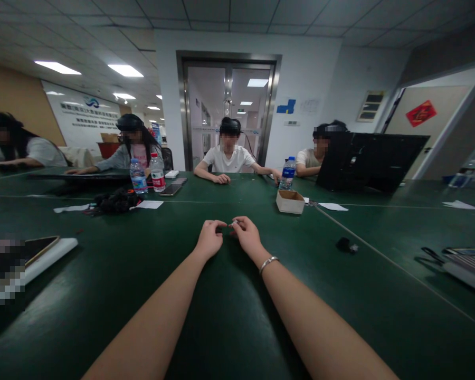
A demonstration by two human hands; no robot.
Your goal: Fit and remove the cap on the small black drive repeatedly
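Both forearms reach forward over the dark green table, and the hands sit close together near its middle. Between the thumb and fingers of my right hand [247,235] is a small silvery-white object [234,224], too small to name. A silver bracelet [268,264] circles that wrist. Just to its left, my left hand [211,238] has its index finger stretched toward the small object and the thumb a little apart below. I see nothing held in it, and a narrow gap separates the two hands' fingertips.
A small open cardboard box [290,202] stands ahead to the right beside a blue-labelled bottle [288,173]. Two bottles, a phone [171,189] and a black bundle [116,201] lie left. A small black item [346,245] is right. Several people sit opposite; a monitor [370,162] stands right.
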